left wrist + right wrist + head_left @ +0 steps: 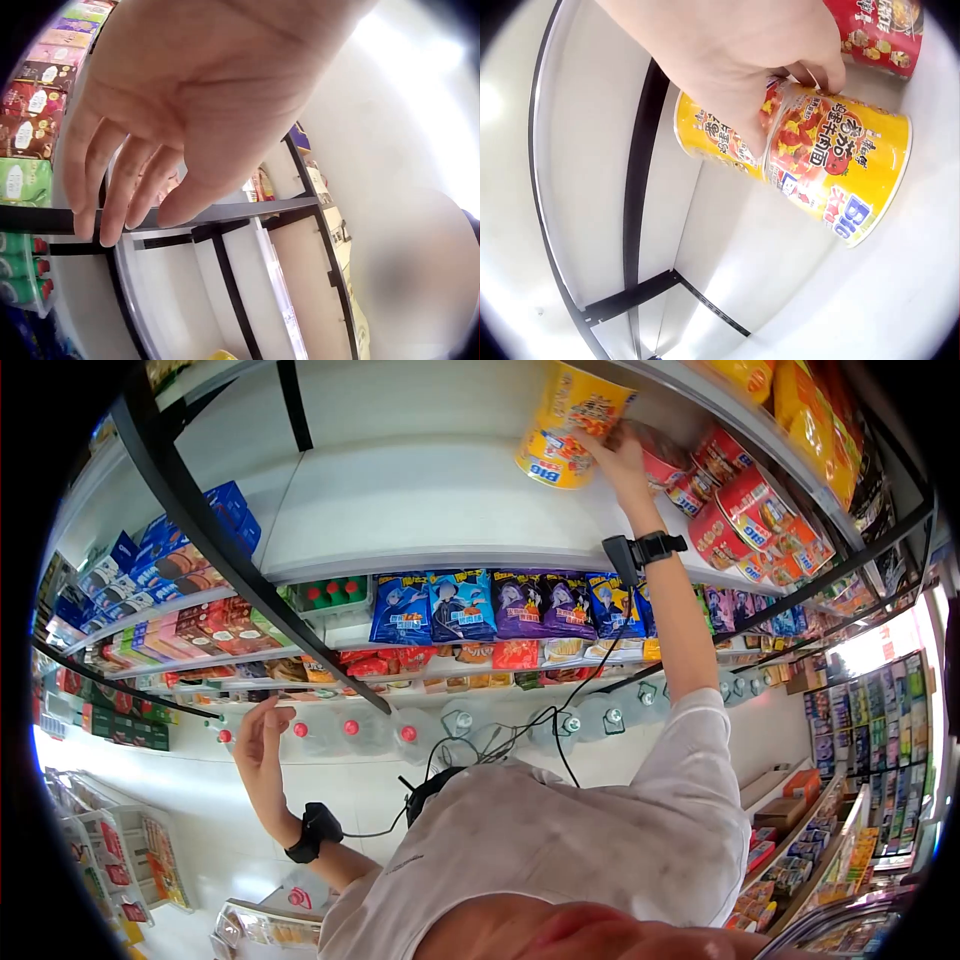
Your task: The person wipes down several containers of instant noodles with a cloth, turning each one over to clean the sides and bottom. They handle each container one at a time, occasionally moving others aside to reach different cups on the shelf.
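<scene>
On the upper shelf, my right hand (622, 468) grips a stack of two yellow instant noodle cups. In the right wrist view, the thumb of this hand (739, 56) lies across where the lower cup (855, 154) meets the upper cup (711, 142), and fingers reach round the far side. Red noodle cups (735, 525) stand right beside the stack. My left hand (262, 745) is raised in front of the lower shelves at the left, holding nothing. Its fingers (116, 180) are loosely bent in the left wrist view.
Bagged snacks (462, 605) line the shelf below. A black upright post (230, 555) crosses the shelves at left, near blue biscuit boxes (185, 540). Large bottles (405, 732) stand on the floor. Black cables (520, 725) hang between the wrists.
</scene>
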Available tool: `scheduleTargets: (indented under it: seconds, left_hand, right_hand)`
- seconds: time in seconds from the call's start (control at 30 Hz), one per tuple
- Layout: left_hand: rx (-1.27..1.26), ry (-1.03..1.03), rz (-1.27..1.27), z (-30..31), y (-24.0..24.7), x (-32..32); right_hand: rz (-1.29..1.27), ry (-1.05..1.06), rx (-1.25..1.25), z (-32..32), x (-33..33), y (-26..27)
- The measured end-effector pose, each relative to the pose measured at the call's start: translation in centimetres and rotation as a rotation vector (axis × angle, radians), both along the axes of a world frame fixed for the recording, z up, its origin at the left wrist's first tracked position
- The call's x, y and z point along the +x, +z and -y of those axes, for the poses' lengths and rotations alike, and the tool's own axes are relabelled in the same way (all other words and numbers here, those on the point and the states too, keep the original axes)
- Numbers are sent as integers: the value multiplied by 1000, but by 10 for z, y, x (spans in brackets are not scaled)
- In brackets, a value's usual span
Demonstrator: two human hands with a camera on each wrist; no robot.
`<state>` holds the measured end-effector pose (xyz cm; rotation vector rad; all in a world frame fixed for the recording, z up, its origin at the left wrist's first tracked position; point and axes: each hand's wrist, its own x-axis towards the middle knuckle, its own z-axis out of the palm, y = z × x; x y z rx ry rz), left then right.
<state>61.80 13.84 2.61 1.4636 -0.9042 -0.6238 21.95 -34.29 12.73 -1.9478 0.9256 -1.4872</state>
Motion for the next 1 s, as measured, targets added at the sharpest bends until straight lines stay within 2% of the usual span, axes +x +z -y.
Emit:
scheduleTargets:
  seconds: [0.07, 0.23, 0.4, 0.43, 0.53, 0.6, 0.67, 0.83, 0.93, 1.0]
  left_hand:
    - [21, -42, -22, -1, -10, 13]
    - [85, -84, -26, 19, -18, 26]
    - [81, -244, -34, 54, -20, 7]
    - [66, -285, -51, 60, -21, -1]
    - [116, -384, -64, 84, -16, -38]
    - [106, -473, -107, 104, -21, -68]
    - [101, -538, -56, 124, -21, -107]
    - [-18, -671, -24, 157, 5, -238]
    - [-161, -607, 31, 161, 25, -321]
    - [-146, -587, 9, 163, 32, -373]
  right_hand:
    - [12, -43, 73, -20, 4, 7]
    - [-49, -62, -45, -7, -1, -6]
    - [-109, -143, -88, -27, -6, 0]
    - [83, -115, -93, -41, -6, -7]
    - [-37, -59, 7, -132, -28, 6]
    - [10, 55, 107, -210, -51, 9]
    - [-4, 13, 127, -274, -89, 5]
    - [121, -429, 130, -401, -254, -29]
    - [231, -757, 160, -482, -350, -50]
    - [304, -914, 137, -536, -410, -68]
